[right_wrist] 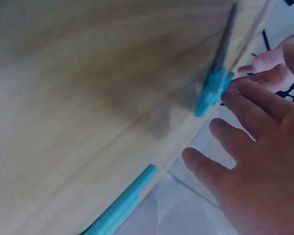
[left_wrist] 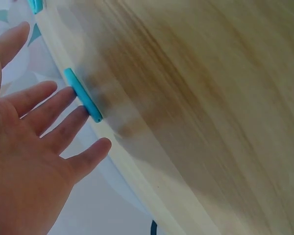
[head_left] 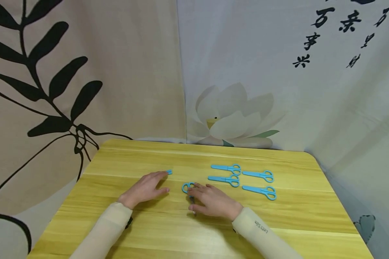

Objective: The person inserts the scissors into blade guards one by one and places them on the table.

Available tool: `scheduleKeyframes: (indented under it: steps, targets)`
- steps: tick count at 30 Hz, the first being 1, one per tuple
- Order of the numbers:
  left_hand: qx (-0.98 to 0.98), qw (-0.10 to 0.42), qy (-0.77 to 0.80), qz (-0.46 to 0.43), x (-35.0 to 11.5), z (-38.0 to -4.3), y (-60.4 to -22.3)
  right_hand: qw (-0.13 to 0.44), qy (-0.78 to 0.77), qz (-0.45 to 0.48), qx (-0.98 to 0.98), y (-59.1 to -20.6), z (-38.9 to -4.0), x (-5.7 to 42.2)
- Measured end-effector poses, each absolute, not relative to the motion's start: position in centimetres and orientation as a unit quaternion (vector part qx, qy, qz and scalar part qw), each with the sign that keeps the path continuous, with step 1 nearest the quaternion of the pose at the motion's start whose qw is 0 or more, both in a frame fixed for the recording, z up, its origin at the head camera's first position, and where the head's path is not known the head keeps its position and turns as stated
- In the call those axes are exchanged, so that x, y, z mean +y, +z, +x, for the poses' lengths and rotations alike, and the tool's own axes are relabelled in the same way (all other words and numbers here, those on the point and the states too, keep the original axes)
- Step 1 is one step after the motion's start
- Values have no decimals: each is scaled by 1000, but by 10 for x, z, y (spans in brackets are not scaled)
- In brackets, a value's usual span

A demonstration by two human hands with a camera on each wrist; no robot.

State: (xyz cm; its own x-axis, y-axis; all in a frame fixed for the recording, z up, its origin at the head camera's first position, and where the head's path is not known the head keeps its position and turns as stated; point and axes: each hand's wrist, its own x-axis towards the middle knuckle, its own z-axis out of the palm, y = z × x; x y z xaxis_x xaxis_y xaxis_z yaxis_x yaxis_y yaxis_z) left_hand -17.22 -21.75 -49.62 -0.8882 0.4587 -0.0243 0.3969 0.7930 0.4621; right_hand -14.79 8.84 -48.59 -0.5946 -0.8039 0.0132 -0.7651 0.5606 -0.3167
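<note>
My left hand (head_left: 146,187) reaches over the table with its fingers loosely extended. Its fingertips are right at a small blue blade cover (left_wrist: 83,95), whose end (head_left: 169,172) shows past the fingers in the head view. My right hand (head_left: 215,201) lies palm down over a pair of scissors (right_wrist: 214,88) with blue handles and bare metal blades. Those blades point toward the near edge, and the fingers partly hide the scissors in the head view. Relaxed fingers of this hand sit beside the blue handles in the right wrist view.
Several blue scissors (head_left: 258,190) with covered blades lie to the right of my right hand, handles facing right. They rest on a yellow wood-grain table (head_left: 133,154). Behind it hangs a printed curtain (head_left: 142,72) with plant and lotus patterns.
</note>
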Motion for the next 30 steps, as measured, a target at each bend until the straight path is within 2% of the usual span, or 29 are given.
scheduleKeyframes:
  steps: [5,15,22,30]
  targets:
    - [943,74,233,228,-214,-174,-500,99,-143,-416,893,-490,-151,98]
    - [943,67,232,231,-218,-175,-500,58,-153,-412,896,-490,-136,124]
    - [943,68,228,230,-219,-175,-499,26,-202,-398,894,-494,-150,112]
    - [943,69,233,226,-219,-176,-497,44,-200,-356,912,-500,-161,95]
